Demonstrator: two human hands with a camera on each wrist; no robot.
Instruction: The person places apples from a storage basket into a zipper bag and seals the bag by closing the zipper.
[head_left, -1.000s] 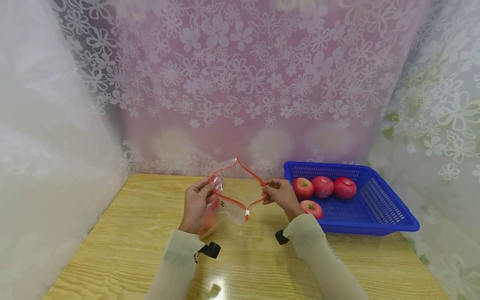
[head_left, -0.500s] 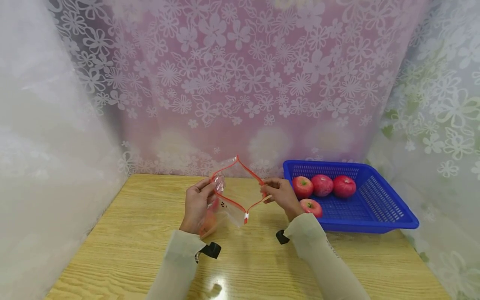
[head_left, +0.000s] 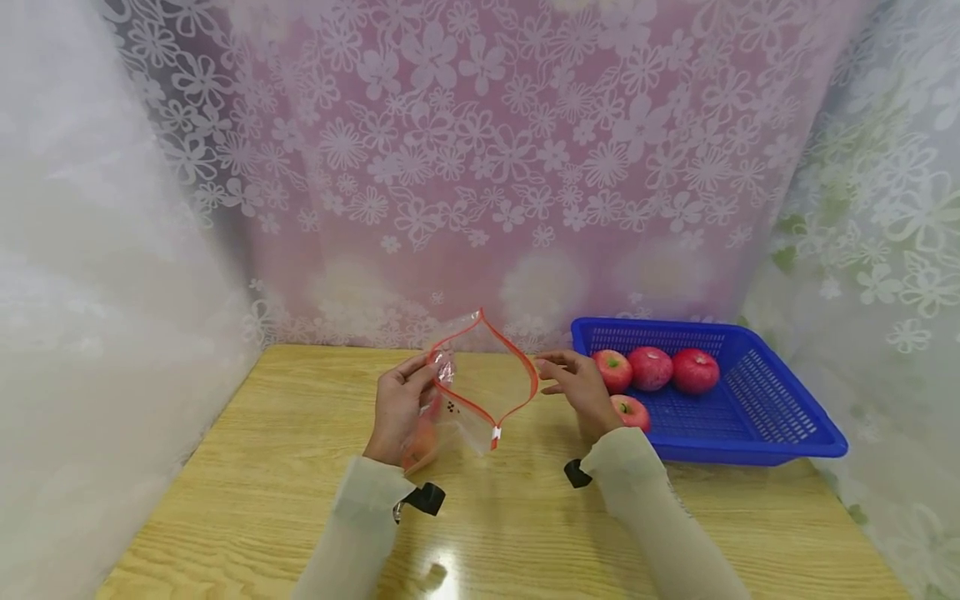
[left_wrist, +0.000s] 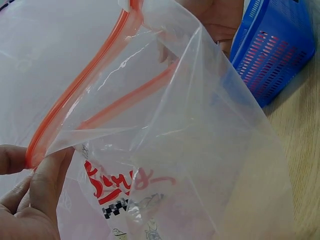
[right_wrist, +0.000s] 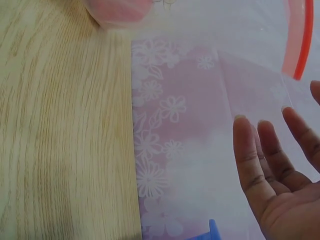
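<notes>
Between the left hand's [head_left: 396, 406] pinching fingers [left_wrist: 37, 182], one clear zip bag [head_left: 468, 392] hangs open above the surface [head_left: 247, 467]; right hand [head_left: 579, 385], fingers [right_wrist: 252, 155] straight, hovers just beside its rim; beyond, one blue basket [head_left: 757, 417] holds four apples [head_left: 649, 367]

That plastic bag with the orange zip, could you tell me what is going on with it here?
A person is holding a clear zip bag up over a wooden table, its mouth spread open. The left hand pinches the bag's orange edge, while the right hand is open beside the mouth, fingers straight, not gripping it. To the right stands a blue basket with four red apples in it. Something reddish shows through the lower bag; I cannot tell what it is.
</notes>
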